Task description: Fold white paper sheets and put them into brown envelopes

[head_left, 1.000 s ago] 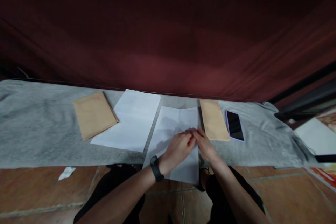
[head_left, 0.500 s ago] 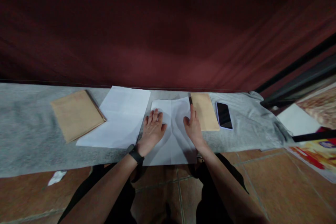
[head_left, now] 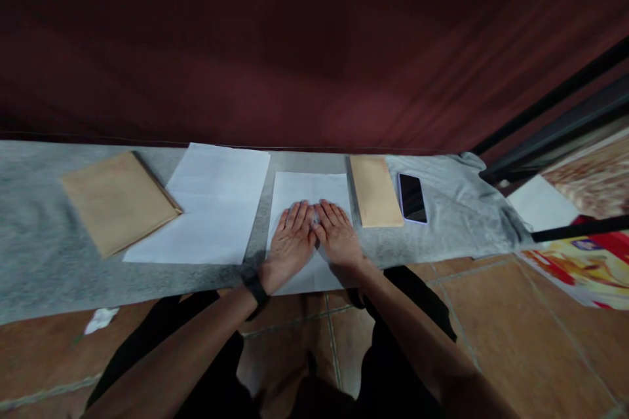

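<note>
Pressing flat at frame centre, the left hand (head_left: 289, 245) and right hand (head_left: 338, 237) lie side by side, fingers extended and close together, on a white paper sheet (head_left: 309, 186) spread over grey cloth (head_left: 44, 255); a tan envelope (head_left: 375, 191) and smartphone (head_left: 411, 198) lie to the right.

My left hand (head_left: 291, 243) and right hand (head_left: 339, 239) lie flat side by side, palms down, fully outstretched, inner edges touching.

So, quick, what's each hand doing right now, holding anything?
Left hand: open, flat on the white sheet, holding nothing.
Right hand: open, flat on the same sheet, holding nothing.
</note>
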Action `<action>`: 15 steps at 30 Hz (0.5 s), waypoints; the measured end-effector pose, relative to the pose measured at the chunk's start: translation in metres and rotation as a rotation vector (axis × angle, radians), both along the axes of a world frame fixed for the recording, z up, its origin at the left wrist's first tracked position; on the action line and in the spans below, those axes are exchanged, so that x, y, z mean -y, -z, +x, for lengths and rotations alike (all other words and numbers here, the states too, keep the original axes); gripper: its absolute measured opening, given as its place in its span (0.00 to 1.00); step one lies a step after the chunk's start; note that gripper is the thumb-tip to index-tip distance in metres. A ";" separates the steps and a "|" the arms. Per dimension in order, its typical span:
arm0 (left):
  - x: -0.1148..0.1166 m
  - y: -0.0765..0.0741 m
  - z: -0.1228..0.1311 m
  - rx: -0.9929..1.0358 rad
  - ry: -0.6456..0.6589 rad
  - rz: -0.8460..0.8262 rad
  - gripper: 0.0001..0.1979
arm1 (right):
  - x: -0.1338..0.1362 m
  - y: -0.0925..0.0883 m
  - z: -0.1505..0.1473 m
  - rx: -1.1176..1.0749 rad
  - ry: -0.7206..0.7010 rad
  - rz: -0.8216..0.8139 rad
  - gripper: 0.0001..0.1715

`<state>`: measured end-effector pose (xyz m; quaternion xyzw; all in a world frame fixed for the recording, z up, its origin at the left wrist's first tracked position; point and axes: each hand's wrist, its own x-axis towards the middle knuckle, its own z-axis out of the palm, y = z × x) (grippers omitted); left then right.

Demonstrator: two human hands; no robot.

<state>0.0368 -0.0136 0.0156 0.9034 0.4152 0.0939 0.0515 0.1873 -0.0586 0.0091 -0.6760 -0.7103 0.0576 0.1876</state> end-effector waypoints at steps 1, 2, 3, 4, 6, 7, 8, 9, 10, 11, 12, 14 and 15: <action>-0.004 -0.001 -0.003 0.000 -0.018 -0.012 0.30 | 0.000 0.000 0.001 0.005 0.018 -0.006 0.31; -0.009 -0.003 -0.006 0.001 -0.045 -0.023 0.30 | 0.001 -0.001 0.002 0.007 0.036 -0.013 0.32; -0.015 -0.004 -0.009 0.004 -0.080 -0.031 0.30 | 0.001 -0.001 0.003 0.006 0.054 -0.021 0.33; -0.022 -0.005 -0.012 0.008 -0.114 -0.037 0.30 | 0.001 -0.001 0.004 0.003 0.071 -0.028 0.33; -0.036 -0.006 -0.017 0.022 -0.175 -0.044 0.32 | 0.001 -0.002 0.005 -0.010 0.101 -0.038 0.34; -0.042 -0.006 -0.017 0.025 -0.189 -0.048 0.32 | 0.002 -0.002 0.005 -0.018 0.116 -0.042 0.34; -0.047 -0.007 -0.017 0.029 -0.205 -0.050 0.33 | 0.002 -0.003 0.005 -0.024 0.127 -0.045 0.34; -0.051 -0.007 -0.015 0.032 -0.220 -0.048 0.33 | 0.003 -0.004 0.005 -0.030 0.134 -0.047 0.34; -0.054 -0.009 -0.013 0.036 -0.233 -0.041 0.33 | 0.003 -0.006 0.005 -0.034 0.137 -0.048 0.34; -0.055 -0.010 -0.009 0.041 -0.241 -0.027 0.34 | 0.004 -0.007 0.005 -0.035 0.132 -0.048 0.34; -0.055 -0.012 -0.004 0.045 -0.234 -0.011 0.33 | 0.005 -0.009 0.004 -0.034 0.121 -0.048 0.34; -0.053 -0.015 0.005 0.043 -0.173 0.011 0.32 | 0.007 -0.010 0.003 -0.025 0.080 -0.048 0.34; -0.052 -0.015 0.009 0.034 -0.132 0.008 0.31 | 0.009 -0.010 0.002 -0.018 0.057 -0.051 0.33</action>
